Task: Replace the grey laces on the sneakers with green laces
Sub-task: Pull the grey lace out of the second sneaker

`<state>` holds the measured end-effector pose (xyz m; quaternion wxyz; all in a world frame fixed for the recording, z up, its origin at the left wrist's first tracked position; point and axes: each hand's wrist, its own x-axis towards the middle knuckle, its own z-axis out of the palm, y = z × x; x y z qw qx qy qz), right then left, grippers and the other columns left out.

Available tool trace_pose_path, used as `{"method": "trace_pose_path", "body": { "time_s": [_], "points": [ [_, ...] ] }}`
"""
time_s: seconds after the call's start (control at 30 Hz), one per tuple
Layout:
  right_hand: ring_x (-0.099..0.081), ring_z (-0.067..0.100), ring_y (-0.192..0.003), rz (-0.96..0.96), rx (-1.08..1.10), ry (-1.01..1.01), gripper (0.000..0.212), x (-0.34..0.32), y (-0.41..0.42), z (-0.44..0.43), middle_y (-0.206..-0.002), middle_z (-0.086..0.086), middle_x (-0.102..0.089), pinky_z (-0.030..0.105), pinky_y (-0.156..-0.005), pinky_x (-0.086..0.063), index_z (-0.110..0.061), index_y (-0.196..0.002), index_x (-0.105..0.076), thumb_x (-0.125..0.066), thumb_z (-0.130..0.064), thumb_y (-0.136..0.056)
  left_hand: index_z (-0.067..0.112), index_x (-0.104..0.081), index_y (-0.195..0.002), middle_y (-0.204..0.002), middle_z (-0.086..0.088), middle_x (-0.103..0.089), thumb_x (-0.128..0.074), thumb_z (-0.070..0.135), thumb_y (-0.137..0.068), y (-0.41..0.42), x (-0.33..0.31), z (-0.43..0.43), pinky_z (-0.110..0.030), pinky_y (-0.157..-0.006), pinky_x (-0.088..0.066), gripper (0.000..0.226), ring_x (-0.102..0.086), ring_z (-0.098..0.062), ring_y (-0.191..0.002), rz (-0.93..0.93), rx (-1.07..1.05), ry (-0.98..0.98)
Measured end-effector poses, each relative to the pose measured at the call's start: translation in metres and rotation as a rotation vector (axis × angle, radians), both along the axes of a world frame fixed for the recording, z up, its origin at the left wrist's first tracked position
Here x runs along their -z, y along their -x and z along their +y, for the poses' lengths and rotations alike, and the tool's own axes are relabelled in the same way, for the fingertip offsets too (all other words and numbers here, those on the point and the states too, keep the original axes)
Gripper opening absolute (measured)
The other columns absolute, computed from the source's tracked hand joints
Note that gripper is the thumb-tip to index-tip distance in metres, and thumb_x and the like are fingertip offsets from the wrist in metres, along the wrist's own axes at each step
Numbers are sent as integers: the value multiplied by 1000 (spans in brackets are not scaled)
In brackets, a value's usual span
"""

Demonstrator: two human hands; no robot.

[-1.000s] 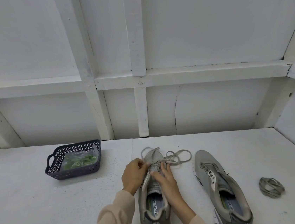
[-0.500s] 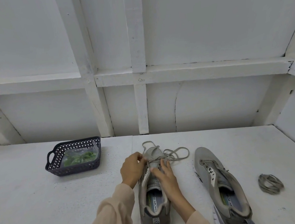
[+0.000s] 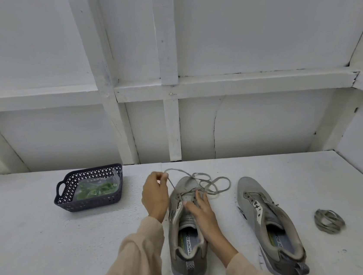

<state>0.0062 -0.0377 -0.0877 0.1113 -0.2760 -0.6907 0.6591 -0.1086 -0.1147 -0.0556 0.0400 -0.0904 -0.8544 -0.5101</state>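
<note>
Two grey sneakers lie on the white table, toes pointing away from me. The left sneaker (image 3: 188, 238) has its grey lace (image 3: 215, 184) loosened and looping over the toe. My left hand (image 3: 155, 196) pinches one strand of that lace, pulled out to the left of the toe. My right hand (image 3: 199, 212) lies flat on the tongue and eyelets with fingers spread, pressing the shoe down. The right sneaker (image 3: 269, 224) has no lace. A coiled grey lace (image 3: 329, 220) lies to its right. Green laces (image 3: 97, 189) in a clear bag sit in a dark basket.
The dark perforated basket (image 3: 88, 202) stands on the table at the left, well apart from the shoes. A white panelled wall rises behind the table, and a side wall closes in at the far right.
My left hand has moved up and left from the eyelets, drawing a strand of the grey lace out with it. My right hand has stayed on the tongue.
</note>
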Motion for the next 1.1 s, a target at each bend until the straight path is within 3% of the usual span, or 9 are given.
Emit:
{"method": "trace_pose_path", "body": {
  "time_s": [0.13,0.23,0.4,0.53,0.6,0.77,0.87,0.97,1.1],
  "points": [
    [-7,12,-149,-4,-3,-3,89,0,0,0,-163,-3,0,25,-113,-17,-23,-153,-22,-61,-52,-79,24,-60,-100,-97,12,-63,-62,52,-88,5,8,-3,-29,-73,-38,30,-59,-13,-91,-147,195,162],
    [-6,10,-148,-4,6,7,87,-1,1,-1,-163,-3,0,22,-110,-17,-22,-153,-22,-62,-49,-80,26,-64,-93,-99,8,-67,-62,45,-91,4,20,-4,-28,-71,-39,19,-61,-17,-92,-173,291,343],
    [-9,13,-148,12,-1,5,84,-2,0,1,-162,-5,1,23,-108,-19,-23,-153,-21,-62,-48,-85,27,-59,-92,-102,8,-61,-56,36,-96,0,-3,3,-30,-70,-35,11,-55,-13,-80,20,13,1],
    [-8,13,-149,18,3,-1,71,0,1,0,-163,-4,2,25,-112,-19,-22,-153,-21,-59,-33,-94,22,-64,-103,-105,8,-59,-61,48,-90,6,14,1,-29,-76,-39,29,-58,-16,-99,-127,254,277],
    [-10,13,-148,12,5,6,70,-1,1,-1,-163,-4,2,25,-113,-20,-21,-153,-21,-58,-32,-94,20,-65,-97,-99,7,-60,-61,46,-91,6,23,0,-29,-74,-39,27,-60,-20,-99,-143,305,382],
    [-11,13,-148,18,10,12,72,0,0,0,-162,-5,0,20,-105,-20,-23,-153,-22,-60,-35,-93,26,-60,-82,-86,8,-67,-58,33,-95,7,3,5,-30,-65,-39,15,-61,-20,-79,4,132,51],
    [-13,13,-148,23,21,48,87,-1,0,-1,-162,-7,-1,26,-111,-23,-24,-152,-25,-64,-51,-80,22,-63,-86,-81,5,-70,-58,30,-96,14,-19,8,-35,-74,-47,14,-65,-20,-79,31,48,-208],
    [-12,13,-148,21,32,34,87,-1,0,-1,-162,-5,-4,26,-112,-21,-23,-152,-26,-63,-52,-79,20,-65,-84,-81,-1,-71,-61,27,-94,19,-31,9,-38,-79,-51,13,-66,-20,-82,-53,128,-270],
    [-21,12,-145,32,146,-291,68,-8,4,2,-157,-6,-25,30,-115,-22,-22,-147,-38,-63,-46,-89,19,-66,-82,-80,-1,-72,-63,20,-94,3,-32,8,-30,-74,-51,13,-64,-13,-78,-179,230,-333]
  ]
}}
